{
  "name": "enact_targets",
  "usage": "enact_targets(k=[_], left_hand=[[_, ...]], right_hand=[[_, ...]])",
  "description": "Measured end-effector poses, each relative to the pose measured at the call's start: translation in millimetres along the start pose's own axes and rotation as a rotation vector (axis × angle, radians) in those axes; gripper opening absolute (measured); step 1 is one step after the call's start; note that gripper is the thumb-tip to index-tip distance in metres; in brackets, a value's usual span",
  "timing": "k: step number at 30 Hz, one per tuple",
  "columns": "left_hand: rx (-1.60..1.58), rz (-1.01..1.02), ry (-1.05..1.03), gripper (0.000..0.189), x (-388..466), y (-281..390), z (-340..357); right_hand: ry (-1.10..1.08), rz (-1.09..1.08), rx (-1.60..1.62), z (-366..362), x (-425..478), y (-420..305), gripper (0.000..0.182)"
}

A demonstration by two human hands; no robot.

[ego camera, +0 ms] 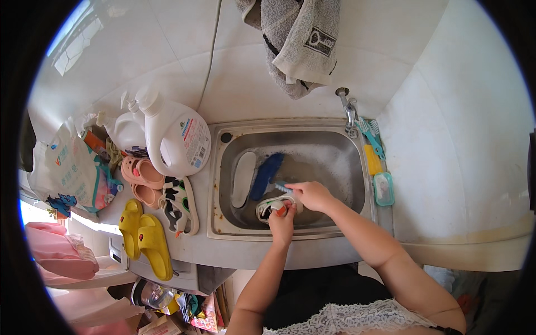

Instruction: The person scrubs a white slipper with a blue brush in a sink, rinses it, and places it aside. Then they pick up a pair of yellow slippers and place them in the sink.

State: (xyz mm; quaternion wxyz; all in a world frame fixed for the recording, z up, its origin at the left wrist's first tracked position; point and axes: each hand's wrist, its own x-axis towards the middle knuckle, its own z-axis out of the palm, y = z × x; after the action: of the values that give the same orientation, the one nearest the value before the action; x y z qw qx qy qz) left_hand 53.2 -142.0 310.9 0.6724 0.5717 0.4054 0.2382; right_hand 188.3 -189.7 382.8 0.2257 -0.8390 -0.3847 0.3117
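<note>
In the metal sink (212, 197) a white sneaker (264, 206) is held by my left hand (281, 222), whose fingers grip its heel or opening. My right hand (312, 196) is closed on a light blue scrub brush (283, 186), its bristles near the shoe's upper edge. Left of the shoe, a white insole (243, 180) and a blue insole (267, 176) lie in cloudy, foamy water (310, 163). The shoe's far end and the brush handle are partly hidden by my hands.
Left of the sink stand a large white detergent jug (180, 138), another sneaker (180, 205), pink clogs (144, 178) and yellow slides (146, 238). A faucet (350, 111) rises behind; turquoise brushes (370, 136) and a soap box (384, 189) line the right rim. A grey towel (301, 46) hangs above.
</note>
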Motion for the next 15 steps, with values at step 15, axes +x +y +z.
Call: enact_targets(k=[15], left_hand=[[-0.943,-0.742,0.085,0.034,18,12,-2]], right_hand=[[0.093,-0.273,0.438,28,-2,67,0.060]])
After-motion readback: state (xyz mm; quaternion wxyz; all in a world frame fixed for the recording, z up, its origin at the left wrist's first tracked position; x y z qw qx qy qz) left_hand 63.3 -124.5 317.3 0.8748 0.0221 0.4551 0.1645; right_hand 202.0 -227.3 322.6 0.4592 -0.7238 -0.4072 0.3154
